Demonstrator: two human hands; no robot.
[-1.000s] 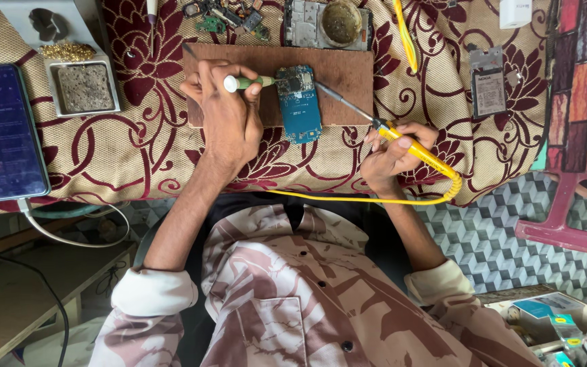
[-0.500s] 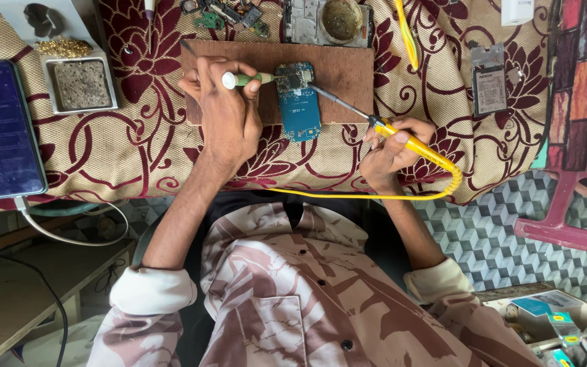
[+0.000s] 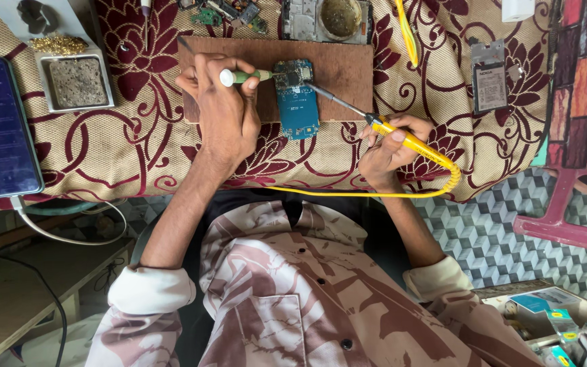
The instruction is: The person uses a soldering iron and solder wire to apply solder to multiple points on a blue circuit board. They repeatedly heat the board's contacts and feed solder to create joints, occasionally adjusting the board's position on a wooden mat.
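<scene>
Both hands at work over a blue circuit board [image 3: 297,98] lying on a brown wooden board [image 3: 338,64] atop the table's maroon floral cloth [image 3: 137,146]. Left hand [image 3: 222,112] closed around a green-handled tool with a white cap [image 3: 239,76], its tip pressed to the board's upper end, apparently steadying it or a part on it. Right hand [image 3: 390,146] wrapped pen-style around a yellow soldering iron [image 3: 402,136]; the metal tip reaches to the board's upper right edge, touching or nearly so, too fine to tell. Yellow cord [image 3: 348,192] loops back along the table edge. Judged step: soldering or reworking a joint near the top of the board. The next move likely calls for a steady iron tip on one small spot while the left tool pins the board flat. Nearby: dark smartphone [image 3: 1,126] with cable at left, cleaning sponge in a metal tray [image 3: 76,83], round flux tin [image 3: 340,17] above, small grey phone part [image 3: 490,83] to the right.
</scene>
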